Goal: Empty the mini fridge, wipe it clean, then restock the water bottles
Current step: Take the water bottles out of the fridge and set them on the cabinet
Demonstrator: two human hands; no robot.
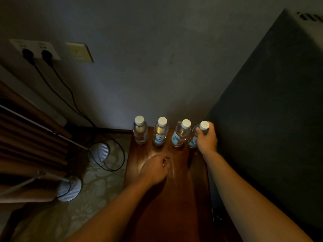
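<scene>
Hidden: the dark mini fridge (pixel 272 119) at 3 o'clock is running off frame; labels are too dim to read.
Bottles: four water bottles (pixel 161 131) are standing upright in a row at the tabletop's (pixel 174 198) 12 o'clock edge.
Right hand (pixel 207 137): gripping the rightmost bottle (pixel 203 127) below its cap.
Left hand (pixel 154 169): hovering loosely curled, holding nothing.
Room: grey wall (pixel 157 49), plugged sockets (pixel 36 49) at 10 o'clock, patterned floor (pixel 97 180).

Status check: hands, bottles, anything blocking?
Right hand grips the rightmost bottle below its cap. Left hand loosely curled over the table, holding nothing. Three other bottles upright in the row. Nothing blocking.
</scene>
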